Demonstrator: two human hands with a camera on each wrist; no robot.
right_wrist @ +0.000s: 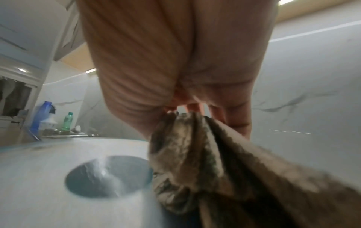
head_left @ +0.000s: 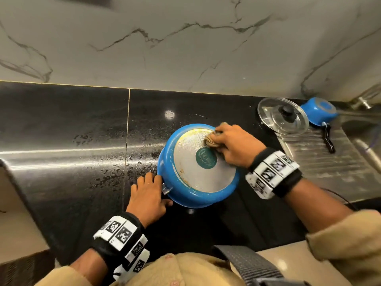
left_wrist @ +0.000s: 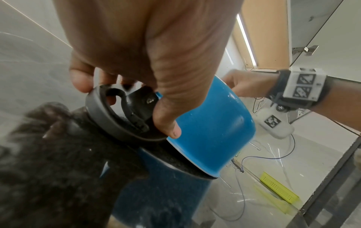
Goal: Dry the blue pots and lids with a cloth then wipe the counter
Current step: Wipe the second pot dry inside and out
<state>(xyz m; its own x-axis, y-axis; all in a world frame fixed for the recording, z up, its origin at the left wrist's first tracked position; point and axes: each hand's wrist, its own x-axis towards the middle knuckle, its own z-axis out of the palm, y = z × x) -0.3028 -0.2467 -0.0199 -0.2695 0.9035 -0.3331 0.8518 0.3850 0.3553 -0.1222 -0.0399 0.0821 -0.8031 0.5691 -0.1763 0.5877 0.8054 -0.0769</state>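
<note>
Large blue metal pot (head_left: 198,166) lies upturned on the black polished stone desk (head_left: 61,141), silver base uppermost. Left hand (head_left: 147,195) grips its black loop side handle (left_wrist: 125,114); right hand (head_left: 233,145) clutches a bunched brown-grey cloth (head_left: 211,140) against the base. Round glass lid (head_left: 283,115) and small blue saucepan (head_left: 318,110) rest well apart, at the steel sink drainboard (head_left: 321,162).

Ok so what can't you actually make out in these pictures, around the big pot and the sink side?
- Big blue pot: upside down on the counter, inside hidden in every view.
- Cloth: mostly under the right hand in the head view; blurred in the right wrist view.
- Pot's handle: covered by the left hand in the head view.
- Small blue pot: too small to show wetness.
- Tap: cut off by the right edge.
</note>
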